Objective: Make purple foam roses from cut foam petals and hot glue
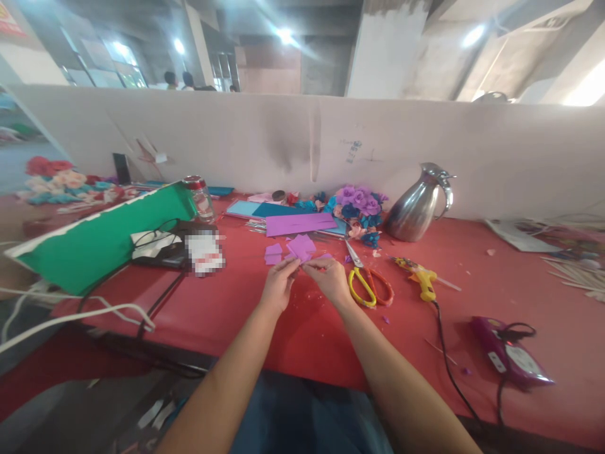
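Note:
My left hand (281, 284) and my right hand (331, 277) meet over the red table, thumbs and forefingers pinched together. Between the fingertips is a small piece of purple paper, mostly hidden by them. Just beyond lie loose purple paper squares (302, 244), overlapping one another, with a smaller stack of purple squares (273, 254) to their left. Scissors (363, 284) with one yellow and one orange handle rest beside my right hand, blades pointing away. Farther back is a long purple paper strip (300, 224) on top of blue sheets (278, 210).
Right of the scissors lies a yellow glue gun (425, 284), its cord running to a purple power box (510, 353). A steel jug (418, 205) stands behind, near paper flowers (357, 205). At left are a glass bottle (201, 200), a green board (113, 243) and white cables (104, 309).

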A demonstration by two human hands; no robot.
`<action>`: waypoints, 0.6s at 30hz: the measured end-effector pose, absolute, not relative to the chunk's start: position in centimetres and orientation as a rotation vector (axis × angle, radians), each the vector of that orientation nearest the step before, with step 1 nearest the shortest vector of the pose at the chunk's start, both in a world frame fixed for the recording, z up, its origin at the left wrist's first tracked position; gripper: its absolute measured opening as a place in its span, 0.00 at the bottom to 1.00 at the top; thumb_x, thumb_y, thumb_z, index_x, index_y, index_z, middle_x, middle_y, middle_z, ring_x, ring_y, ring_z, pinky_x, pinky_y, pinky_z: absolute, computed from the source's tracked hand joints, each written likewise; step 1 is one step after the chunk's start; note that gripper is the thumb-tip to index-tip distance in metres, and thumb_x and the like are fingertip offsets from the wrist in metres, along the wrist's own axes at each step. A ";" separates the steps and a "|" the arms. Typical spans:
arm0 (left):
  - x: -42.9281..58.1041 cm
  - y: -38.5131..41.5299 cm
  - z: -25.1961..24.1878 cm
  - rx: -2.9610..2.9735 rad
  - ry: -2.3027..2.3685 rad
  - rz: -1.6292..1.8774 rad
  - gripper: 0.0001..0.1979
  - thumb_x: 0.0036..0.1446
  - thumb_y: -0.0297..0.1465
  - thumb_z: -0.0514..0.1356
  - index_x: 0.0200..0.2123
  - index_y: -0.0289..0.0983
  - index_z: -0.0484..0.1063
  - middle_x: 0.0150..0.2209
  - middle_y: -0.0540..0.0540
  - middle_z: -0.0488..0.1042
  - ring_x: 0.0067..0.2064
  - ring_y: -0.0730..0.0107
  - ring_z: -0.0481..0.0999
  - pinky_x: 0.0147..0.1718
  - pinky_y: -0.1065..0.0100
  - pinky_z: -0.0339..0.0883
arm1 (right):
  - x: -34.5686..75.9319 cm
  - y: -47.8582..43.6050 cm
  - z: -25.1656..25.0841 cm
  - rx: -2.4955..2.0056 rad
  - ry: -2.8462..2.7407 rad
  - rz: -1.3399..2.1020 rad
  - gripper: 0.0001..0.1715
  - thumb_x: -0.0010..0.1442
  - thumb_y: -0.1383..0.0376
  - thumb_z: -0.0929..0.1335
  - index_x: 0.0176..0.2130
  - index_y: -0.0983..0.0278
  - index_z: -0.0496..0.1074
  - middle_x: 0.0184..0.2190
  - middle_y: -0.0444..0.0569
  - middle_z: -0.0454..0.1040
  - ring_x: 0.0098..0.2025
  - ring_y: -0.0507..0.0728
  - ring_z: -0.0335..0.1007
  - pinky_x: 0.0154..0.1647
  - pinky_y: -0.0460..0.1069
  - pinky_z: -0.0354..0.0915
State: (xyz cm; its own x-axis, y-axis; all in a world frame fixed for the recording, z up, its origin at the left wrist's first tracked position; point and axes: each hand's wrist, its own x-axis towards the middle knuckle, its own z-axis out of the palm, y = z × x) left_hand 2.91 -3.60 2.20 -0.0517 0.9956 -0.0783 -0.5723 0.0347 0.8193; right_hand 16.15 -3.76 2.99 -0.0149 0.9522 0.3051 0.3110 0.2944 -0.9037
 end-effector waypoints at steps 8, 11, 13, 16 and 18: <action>3.0 -3.4 1.8 0.711 0.861 1.493 0.07 0.38 0.29 0.69 0.24 0.36 0.77 0.25 0.52 0.75 0.27 0.78 0.70 0.31 0.74 0.60 | 15.7 -3.9 2.8 -1.299 -1.595 0.415 0.04 0.52 0.62 0.72 0.29 0.54 0.81 0.40 0.51 0.74 0.47 0.63 0.63 0.52 0.59 0.57; 2.9 -3.4 1.9 0.702 0.861 1.480 0.07 0.38 0.29 0.70 0.25 0.36 0.77 0.25 0.53 0.75 0.27 0.78 0.69 0.30 0.75 0.60 | 15.8 -3.6 2.4 -1.307 -1.595 0.492 0.05 0.52 0.61 0.72 0.31 0.54 0.81 0.42 0.51 0.74 0.49 0.63 0.62 0.53 0.60 0.56; 2.9 -3.4 2.0 0.710 0.857 1.471 0.08 0.37 0.29 0.70 0.24 0.36 0.77 0.24 0.53 0.75 0.26 0.78 0.69 0.29 0.75 0.59 | 15.8 -3.4 2.2 -1.316 -1.576 0.552 0.05 0.52 0.60 0.72 0.31 0.55 0.81 0.42 0.50 0.74 0.49 0.63 0.63 0.53 0.59 0.56; 3.0 -3.7 2.4 0.715 0.855 1.462 0.08 0.37 0.29 0.70 0.24 0.36 0.76 0.24 0.52 0.75 0.27 0.77 0.70 0.29 0.74 0.60 | 15.8 -3.2 2.1 -1.290 -1.540 0.654 0.05 0.51 0.60 0.71 0.29 0.56 0.80 0.40 0.49 0.74 0.46 0.61 0.65 0.52 0.57 0.58; 3.0 -3.8 2.7 0.711 0.846 1.448 0.08 0.37 0.30 0.71 0.24 0.36 0.76 0.24 0.52 0.75 0.27 0.76 0.71 0.30 0.74 0.62 | 15.8 -3.2 2.2 -1.226 -1.515 0.738 0.05 0.51 0.60 0.71 0.28 0.56 0.79 0.37 0.47 0.75 0.43 0.59 0.67 0.51 0.56 0.58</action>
State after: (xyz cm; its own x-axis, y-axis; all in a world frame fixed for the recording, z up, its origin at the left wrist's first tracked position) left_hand 2.99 -3.82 2.67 -0.0585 0.9963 -0.0624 -0.5434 0.0206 0.8392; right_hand 15.77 -3.16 2.16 0.0255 0.9462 0.3226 0.3290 0.2968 -0.8965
